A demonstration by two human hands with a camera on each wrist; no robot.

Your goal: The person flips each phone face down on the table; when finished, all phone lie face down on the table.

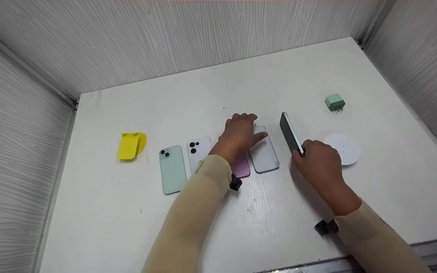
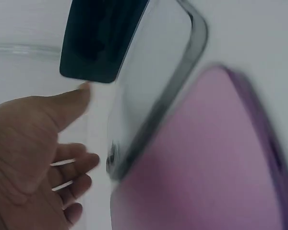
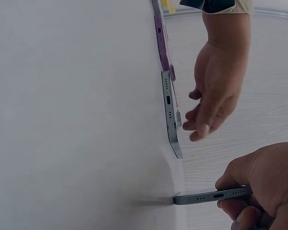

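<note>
On the white bench [image 1: 101,223], from the left, lie a yellow holder [image 1: 131,145], a mint phone [image 1: 172,169] and a white phone [image 1: 198,149]. The left hand [image 1: 238,135] hovers over the purple phone [image 1: 241,167] and grey phone [image 1: 264,153], grip spread and loose. The right hand [image 1: 319,163] pinches a dark phone [image 1: 291,132] standing on its edge on the bench.

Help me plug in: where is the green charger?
In the head view, the green charger sits at the table's far right, beyond the white round pad, apart from both hands.
</note>
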